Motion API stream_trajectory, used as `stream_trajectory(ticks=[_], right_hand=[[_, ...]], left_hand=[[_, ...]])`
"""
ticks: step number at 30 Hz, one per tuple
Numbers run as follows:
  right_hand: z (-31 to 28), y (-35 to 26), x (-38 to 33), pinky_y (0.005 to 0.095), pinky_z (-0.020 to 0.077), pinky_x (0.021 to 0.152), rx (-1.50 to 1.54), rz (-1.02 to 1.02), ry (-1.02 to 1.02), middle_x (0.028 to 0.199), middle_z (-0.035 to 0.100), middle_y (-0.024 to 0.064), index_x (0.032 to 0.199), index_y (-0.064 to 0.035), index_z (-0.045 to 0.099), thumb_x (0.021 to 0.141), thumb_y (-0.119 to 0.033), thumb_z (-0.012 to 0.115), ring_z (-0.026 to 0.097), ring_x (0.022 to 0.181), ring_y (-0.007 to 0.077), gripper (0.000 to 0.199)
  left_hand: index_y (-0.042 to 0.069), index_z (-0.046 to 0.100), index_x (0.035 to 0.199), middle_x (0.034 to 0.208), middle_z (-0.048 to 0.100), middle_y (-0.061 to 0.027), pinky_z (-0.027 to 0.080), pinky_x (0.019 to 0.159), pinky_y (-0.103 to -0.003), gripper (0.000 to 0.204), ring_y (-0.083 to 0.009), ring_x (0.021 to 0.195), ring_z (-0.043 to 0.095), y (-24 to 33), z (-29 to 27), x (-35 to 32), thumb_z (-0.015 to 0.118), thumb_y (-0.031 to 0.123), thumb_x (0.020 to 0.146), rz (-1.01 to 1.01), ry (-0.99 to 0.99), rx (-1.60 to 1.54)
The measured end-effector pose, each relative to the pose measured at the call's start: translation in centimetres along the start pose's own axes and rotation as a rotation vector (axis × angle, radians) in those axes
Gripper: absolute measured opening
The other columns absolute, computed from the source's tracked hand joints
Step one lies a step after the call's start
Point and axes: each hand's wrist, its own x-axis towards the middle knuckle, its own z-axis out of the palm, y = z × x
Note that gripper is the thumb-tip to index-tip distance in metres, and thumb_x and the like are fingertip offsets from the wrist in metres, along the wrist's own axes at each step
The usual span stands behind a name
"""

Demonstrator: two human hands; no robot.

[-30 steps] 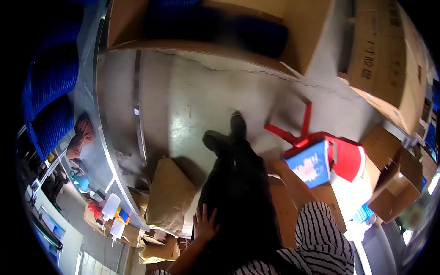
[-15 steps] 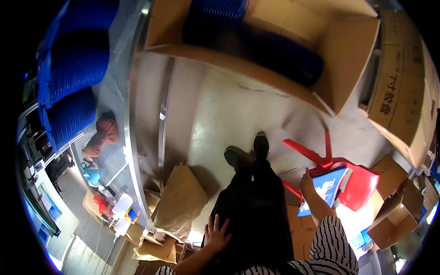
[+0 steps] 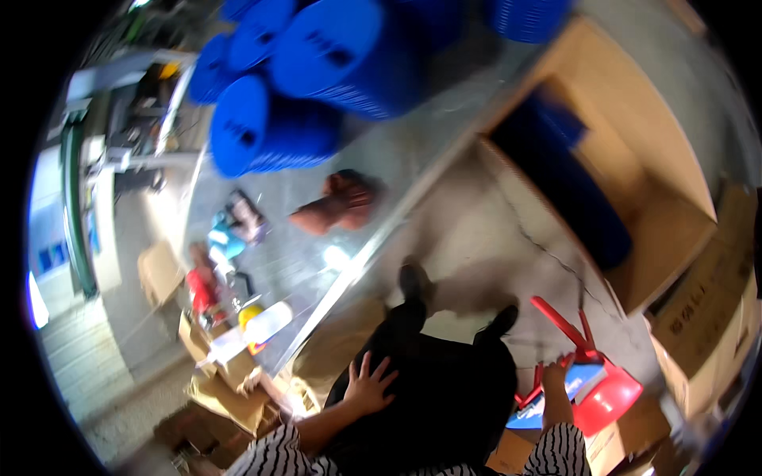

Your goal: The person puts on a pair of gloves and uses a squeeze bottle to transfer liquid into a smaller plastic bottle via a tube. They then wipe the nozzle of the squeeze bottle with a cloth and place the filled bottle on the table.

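My left hand [image 3: 371,389] lies open on my black trousers [image 3: 444,397], its fingers spread, with nothing in it. On my right side, my right hand [image 3: 556,374] is closed at the near edge of a red plastic chair [image 3: 609,399]; blur partly hides its fingers. The chair is tilted, with its thin red legs pointing away from me. A blue printed panel [image 3: 533,414] lies against it, partly behind my right forearm.
Stacks of blue plastic reels [image 3: 274,131] stand on a metal-edged table [image 3: 305,262] at left, with brown gloves [image 3: 337,205] nearby. An open cardboard box [image 3: 663,159] holding dark blue reels is ahead right. Closed cartons [image 3: 706,317] stand beyond the chair; a cracked floor [image 3: 484,230] lies between.
My view has swung left, showing more of the table and reels. My knees have spread. My right hand and the red chair sit lower in view; my left hand stays on my trousers.
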Motion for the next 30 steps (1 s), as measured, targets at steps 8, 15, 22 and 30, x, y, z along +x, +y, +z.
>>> stream_trajectory(ticks=[8,15,22,30], right_hand=[[-17.1,-2.4,5.1,0.0763,-0.0058,0.108,-0.098,-0.236,-0.606,0.093,0.071,0.0083,0.088,-0.0137,0.077,0.085,-0.032,0.056,0.054,0.116,0.0313,0.028],[-7.6,-11.2,16.4,0.087,0.0054,0.094,0.074,-0.27,-0.562,0.098,0.071,0.0047,0.095,-0.0147,0.072,0.082,-0.036,0.059,0.061,0.1,0.0264,0.028],[-11.5,-14.0,22.2,0.0766,0.0136,0.092,0.08,-0.212,-0.628,0.1,0.07,0.0055,0.098,-0.0119,0.07,0.085,-0.03,0.058,0.062,0.1,0.0256,0.026],[-15.0,-12.5,31.0,0.0648,0.023,0.09,0.01,-0.252,-0.596,0.102,0.069,0.0064,0.102,-0.0086,0.068,0.088,-0.024,0.056,0.062,0.1,0.0248,0.024]], left_hand=[[0.036,0.031,0.151,0.163,0.011,-0.003,0.02,0.113,-0.064,0.062,-0.0435,0.148,0.008,-5.2,-4.0,1.0,0.049,0.05,0.094,0.156,-0.055,-0.148],[0.025,0.042,0.146,0.16,0.023,-0.0046,0.017,0.112,-0.067,0.06,-0.0425,0.148,0.008,-5.1,-8.7,3.0,0.053,0.049,0.092,0.225,0.081,-0.363],[0.02,0.04,0.148,0.155,0.033,-0.0059,0.015,0.113,-0.067,0.063,-0.0387,0.149,0.007,-6.2,-8.8,7.0,0.052,0.046,0.092,0.228,0.247,-0.559],[0.013,0.044,0.145,0.152,0.039,-0.0089,0.014,0.114,-0.063,0.063,-0.0382,0.147,0.018,-6.9,-7.0,11.5,0.054,0.043,0.09,0.149,0.539,-0.841]])
